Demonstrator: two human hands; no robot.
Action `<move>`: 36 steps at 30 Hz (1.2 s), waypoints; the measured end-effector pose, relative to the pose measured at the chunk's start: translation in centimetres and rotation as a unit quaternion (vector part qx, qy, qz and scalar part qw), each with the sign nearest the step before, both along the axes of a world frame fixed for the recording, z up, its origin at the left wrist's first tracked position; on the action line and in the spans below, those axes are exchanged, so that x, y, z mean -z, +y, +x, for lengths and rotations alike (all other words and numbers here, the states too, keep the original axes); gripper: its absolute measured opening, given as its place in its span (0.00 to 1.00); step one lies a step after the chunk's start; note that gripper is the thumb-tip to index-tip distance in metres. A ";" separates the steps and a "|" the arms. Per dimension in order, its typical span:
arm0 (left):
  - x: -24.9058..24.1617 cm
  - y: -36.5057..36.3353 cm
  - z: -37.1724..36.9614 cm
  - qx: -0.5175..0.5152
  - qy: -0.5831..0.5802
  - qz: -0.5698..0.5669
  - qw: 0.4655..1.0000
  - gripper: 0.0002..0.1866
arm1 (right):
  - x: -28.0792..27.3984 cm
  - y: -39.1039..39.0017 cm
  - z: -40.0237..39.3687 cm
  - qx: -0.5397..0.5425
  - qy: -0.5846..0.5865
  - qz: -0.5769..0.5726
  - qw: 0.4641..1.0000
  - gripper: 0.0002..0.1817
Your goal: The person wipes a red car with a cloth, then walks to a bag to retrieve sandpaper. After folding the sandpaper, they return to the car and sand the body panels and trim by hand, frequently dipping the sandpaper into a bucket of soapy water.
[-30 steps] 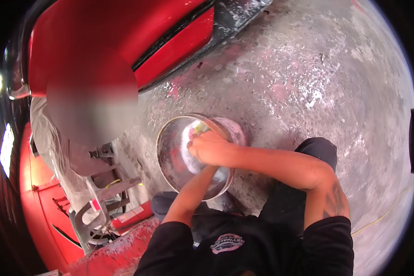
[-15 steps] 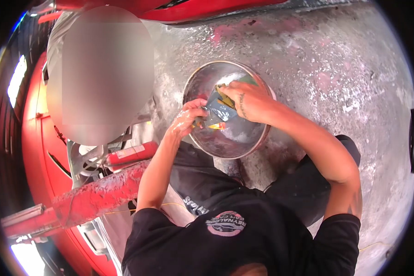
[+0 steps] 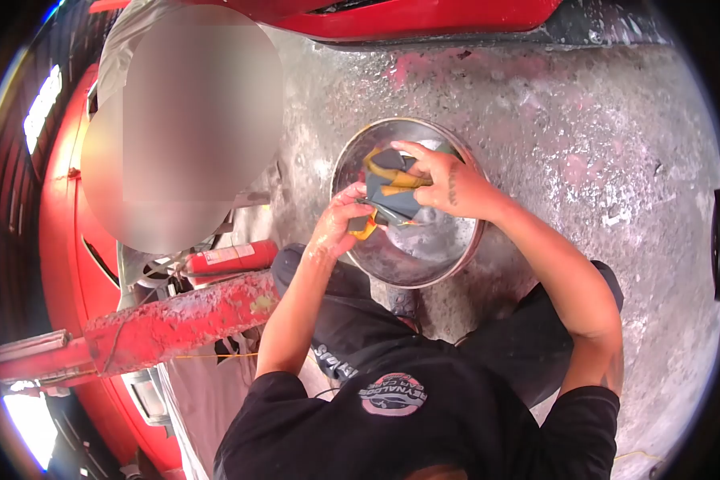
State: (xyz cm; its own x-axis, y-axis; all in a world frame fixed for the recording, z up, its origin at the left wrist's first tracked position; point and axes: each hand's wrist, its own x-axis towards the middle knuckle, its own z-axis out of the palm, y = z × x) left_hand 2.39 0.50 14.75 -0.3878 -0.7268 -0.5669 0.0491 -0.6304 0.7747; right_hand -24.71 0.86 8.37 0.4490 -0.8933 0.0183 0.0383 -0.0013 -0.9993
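Note:
A round metal basin (image 3: 456, 256) sits on the wet concrete floor in front of my knees. Over it, both hands hold a wet dark grey sheet with yellow-orange patches (image 3: 394, 192), crumpled between them. My left hand (image 3: 342, 218) pinches its lower left part at the basin's near rim. My right hand (image 3: 448, 182) grips its upper right part above the basin's middle. Water and foam lie in the basin's bottom.
Red car bodywork (image 3: 424, 16) runs along the top. A red lift arm (image 3: 176, 320) reaches in from the left near my left knee. Another person (image 3: 184, 120) stands close at upper left. A red cylinder with a label (image 3: 228, 258) lies under them.
The view has swung from the basin low in front to both hands lifting the sheet. The sheet has come up out of the water and is more bunched between my hands.

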 end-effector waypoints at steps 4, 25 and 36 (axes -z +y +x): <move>0.8 0.7 -0.3 -0.076 -0.008 -0.052 0.996 0.18 | 1.3 -0.4 0.9 0.062 -0.089 -0.013 0.994 0.40; 3.0 2.3 0.1 -0.148 0.033 0.001 0.988 0.17 | -0.6 1.7 1.1 0.067 0.082 -0.234 0.966 0.33; 0.7 3.6 -2.0 0.034 -0.232 -0.139 0.962 0.30 | 0.4 0.5 1.6 0.199 -0.015 -0.086 0.976 0.12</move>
State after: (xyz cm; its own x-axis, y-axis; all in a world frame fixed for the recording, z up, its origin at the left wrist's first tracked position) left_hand 0.34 4.14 14.04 -0.1912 -0.8577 -0.4772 -0.3765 -0.3849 0.8427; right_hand -23.07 1.31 7.92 0.0643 -0.9795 0.1910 0.0304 -0.1894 -0.9814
